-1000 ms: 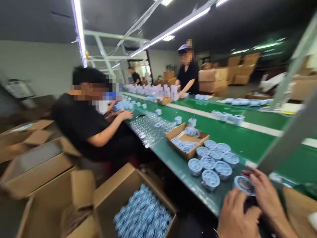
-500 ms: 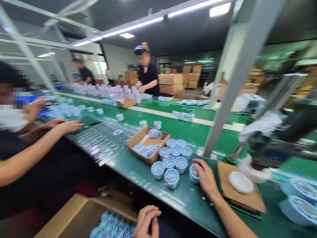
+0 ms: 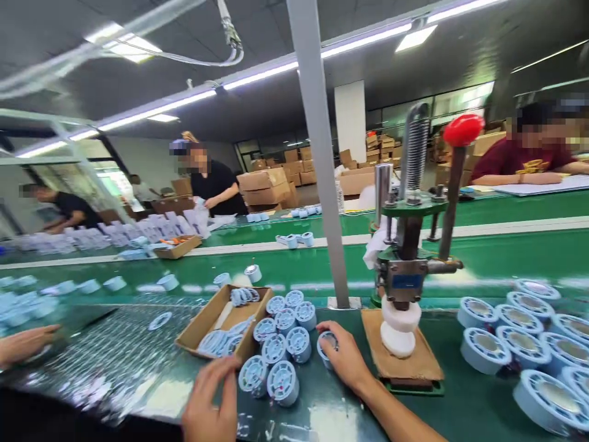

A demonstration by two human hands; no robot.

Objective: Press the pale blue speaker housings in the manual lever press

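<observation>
Right hand has its fingers closed round a lone blue cup on the bench, between the cup cluster and the press; left hand is released, fingers half-curled by the tray, contact with it unclear. Main risk is a knock-on: cluster cups sit tight together, so a sideways drag of the held one or a left-hand swipe could shove several. Grip looks fingertip-only, so the cup could tip or slip if lifted off-centre.
</observation>
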